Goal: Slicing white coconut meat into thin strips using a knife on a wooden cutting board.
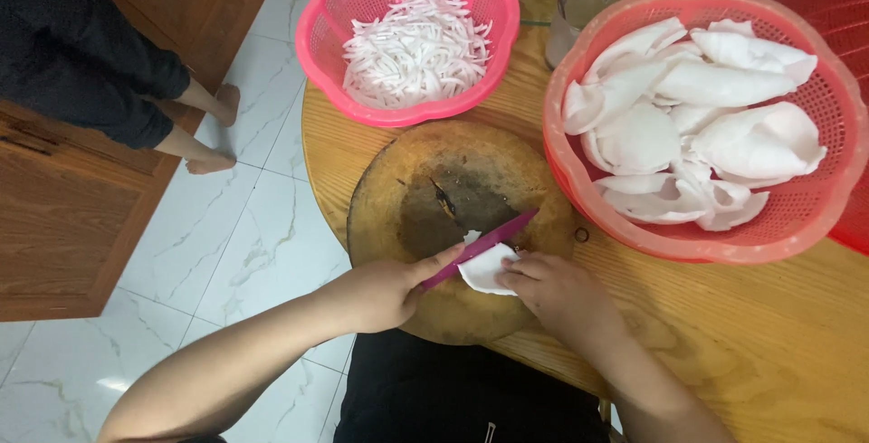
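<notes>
My left hand (380,294) grips a pink knife (484,244), its blade lying across a white coconut piece (484,271) on a round, dark-stained wooden cutting board (425,199). On the same piece my right hand (557,294) presses down, fingertips right beside the blade. A pink basket (326,13) behind the board holds several thin white strips (416,45). To the right, a larger coral basket (570,181) is full of whole white coconut pieces (697,117).
Everything sits on a wooden table (769,334). A clear glass container (588,0) stands between the baskets. Another person's bare legs (204,126) stand on the white marble floor at the left, next to a wooden cabinet (54,217).
</notes>
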